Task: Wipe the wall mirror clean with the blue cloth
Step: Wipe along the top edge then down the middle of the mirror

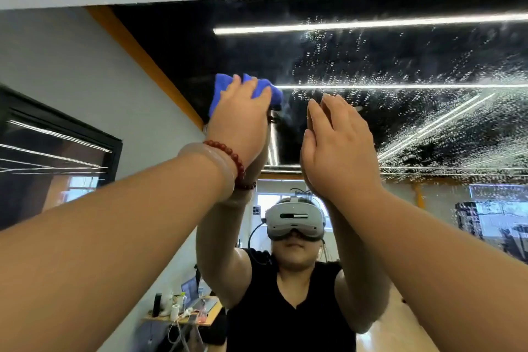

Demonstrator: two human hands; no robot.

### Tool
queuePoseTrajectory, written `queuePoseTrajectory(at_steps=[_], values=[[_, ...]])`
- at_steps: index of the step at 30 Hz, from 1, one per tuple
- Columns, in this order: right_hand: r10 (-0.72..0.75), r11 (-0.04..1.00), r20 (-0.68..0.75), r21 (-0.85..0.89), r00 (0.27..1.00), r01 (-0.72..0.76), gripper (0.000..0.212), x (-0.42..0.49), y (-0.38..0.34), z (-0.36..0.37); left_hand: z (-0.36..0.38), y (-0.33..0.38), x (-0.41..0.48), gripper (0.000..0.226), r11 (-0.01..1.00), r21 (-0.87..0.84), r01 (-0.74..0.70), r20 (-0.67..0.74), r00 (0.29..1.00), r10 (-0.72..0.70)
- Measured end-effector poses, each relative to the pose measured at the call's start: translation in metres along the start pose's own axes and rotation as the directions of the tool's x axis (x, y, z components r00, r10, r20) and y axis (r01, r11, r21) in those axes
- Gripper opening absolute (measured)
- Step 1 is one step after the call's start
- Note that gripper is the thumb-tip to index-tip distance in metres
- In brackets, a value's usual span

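Your left hand [240,120] covers most of cloth [221,91]. Mirror [400,123] cut off at right edge. Your right hand [340,148]: contact with mirror indeterminate. Reflected desk items [174,306] too small to identify.

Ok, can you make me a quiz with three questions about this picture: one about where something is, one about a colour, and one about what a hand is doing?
1. Where are the water droplets on the mirror?
A. Right of the blue cloth
B. Left of the cloth
C. Nowhere

2. What colour is the bead bracelet by the left hand?
A. Green
B. Red
C. Yellow

3. How is the right hand?
A. Open and flat, holding nothing
B. A tight fist
C. Holding a bottle

Answers:
1 A: the droplets speckle the glass to the right of the cloth.
2 B: the beads on that wrist are dark red.
3 A: its fingers are straight and nothing is in it.
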State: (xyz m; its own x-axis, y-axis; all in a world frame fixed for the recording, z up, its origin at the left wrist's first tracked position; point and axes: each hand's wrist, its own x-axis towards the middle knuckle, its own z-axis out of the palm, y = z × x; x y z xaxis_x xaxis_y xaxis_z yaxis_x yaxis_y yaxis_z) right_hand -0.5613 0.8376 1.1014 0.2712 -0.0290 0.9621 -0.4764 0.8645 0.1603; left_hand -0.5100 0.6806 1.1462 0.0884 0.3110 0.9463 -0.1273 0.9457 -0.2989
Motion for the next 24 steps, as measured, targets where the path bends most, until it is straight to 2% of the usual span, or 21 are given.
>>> queuePoseTrajectory(at_steps=[3, 4, 5, 7, 9, 10, 12, 14, 15, 17, 20, 21, 24], values=[[0.001, 1.000, -0.025, -0.004, 1.000, -0.001, 0.053, 0.001, 0.000, 0.001, -0.001, 0.014, -0.018, 0.039, 0.969, -0.096, -0.227, -0.014, 0.974, 0.226], [-0.003, 1.000, -0.025, -0.016, 1.000, 0.002, 0.054, 0.001, 0.000, 0.001, -0.001, 0.010, -0.017, 0.034, 0.963, -0.100, -0.252, -0.048, 0.967, 0.248], [-0.005, 1.000, -0.020, -0.029, 1.000, 0.005, 0.055, 0.001, 0.000, 0.001, 0.000, 0.004, -0.011, 0.031, 0.969, -0.097, -0.229, -0.088, 0.971, 0.221], [-0.001, 0.999, 0.000, -0.049, 1.000, 0.001, 0.056, 0.002, 0.000, 0.002, -0.001, -0.008, 0.008, 0.032, 0.989, -0.110, -0.096, -0.136, 0.987, 0.081], [0.002, 0.998, 0.008, -0.060, 1.000, -0.001, 0.056, 0.003, 0.001, 0.003, -0.001, -0.010, 0.020, 0.037, 0.998, -0.059, -0.027, -0.083, 0.996, 0.022], [-0.001, 0.998, 0.004, -0.062, 1.000, 0.001, 0.056, 0.003, 0.001, 0.003, -0.001, -0.003, 0.018, 0.036, 0.997, -0.028, -0.066, -0.056, 0.996, 0.065], [-0.003, 0.998, -0.014, -0.055, 1.000, 0.002, 0.058, 0.003, 0.001, 0.003, 0.005, 0.011, 0.006, 0.032, 0.965, -0.090, -0.245, -0.048, 0.969, 0.242], [-0.006, 0.999, -0.023, -0.052, 1.000, 0.005, 0.057, 0.002, 0.000, 0.004, 0.001, 0.014, -0.005, 0.036, 0.936, -0.149, -0.318, -0.068, 0.948, 0.311], [-0.006, 0.998, -0.016, -0.057, 1.000, 0.005, 0.057, 0.002, 0.000, 0.004, -0.001, 0.009, -0.002, 0.039, 0.938, -0.150, -0.312, -0.106, 0.949, 0.298], [0.005, 0.997, 0.015, -0.074, 1.000, -0.004, 0.058, 0.002, 0.000, 0.003, 0.000, -0.003, 0.011, 0.037, 0.959, -0.197, -0.205, -0.175, 0.969, 0.172], [0.017, 0.997, 0.046, -0.078, 0.999, -0.013, 0.059, 0.002, 0.001, 0.002, 0.000, -0.006, 0.019, 0.037, 0.992, -0.129, -0.002, -0.091, 0.996, -0.010], [0.016, 0.997, 0.040, -0.075, 0.999, -0.013, 0.058, 0.002, 0.000, 0.002, 0.002, 0.001, 0.012, 0.039, 0.994, -0.104, -0.025, -0.051, 0.998, 0.020], [0.011, 0.997, 0.029, -0.079, 1.000, -0.009, 0.061, 0.003, 0.001, 0.003, 0.004, 0.018, -0.014, 0.043, 0.956, -0.131, -0.262, 0.016, 0.964, 0.266]])
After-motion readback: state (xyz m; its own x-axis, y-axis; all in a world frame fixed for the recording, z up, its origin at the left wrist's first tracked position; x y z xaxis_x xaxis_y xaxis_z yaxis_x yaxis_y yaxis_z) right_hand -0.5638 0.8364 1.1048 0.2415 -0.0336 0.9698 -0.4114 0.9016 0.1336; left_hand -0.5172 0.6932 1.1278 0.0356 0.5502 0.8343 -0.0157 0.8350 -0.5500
